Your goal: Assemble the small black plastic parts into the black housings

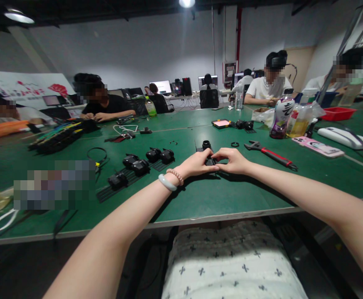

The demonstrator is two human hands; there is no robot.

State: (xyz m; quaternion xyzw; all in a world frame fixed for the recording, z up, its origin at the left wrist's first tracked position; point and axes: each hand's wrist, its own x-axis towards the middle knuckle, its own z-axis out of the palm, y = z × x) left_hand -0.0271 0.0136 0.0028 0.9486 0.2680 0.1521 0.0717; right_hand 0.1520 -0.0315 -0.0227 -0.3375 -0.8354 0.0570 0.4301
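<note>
My left hand (197, 164), with a bracelet and a bangle at the wrist, is closed around a small black part (210, 161) on the green table. From the other side, my right hand (233, 159) pinches the same part between thumb and fingers. The fingers cover much of it, so its exact kind is unclear. Just beyond my hands stands a black cylindrical piece (206, 145); I cannot tell whether it joins the held part. A black ring (235, 144) and a red-handled adjustable wrench (275, 156) lie to the right.
Black assemblies (135, 164) on slotted strips lie left of my hands. A cable bundle (60, 137) sits farther left. At the right are a purple-labelled bottle (281, 116), a pink phone (317, 147), a white device (345, 138) and a red tray (338, 113). Co-workers sit across the table (181, 203).
</note>
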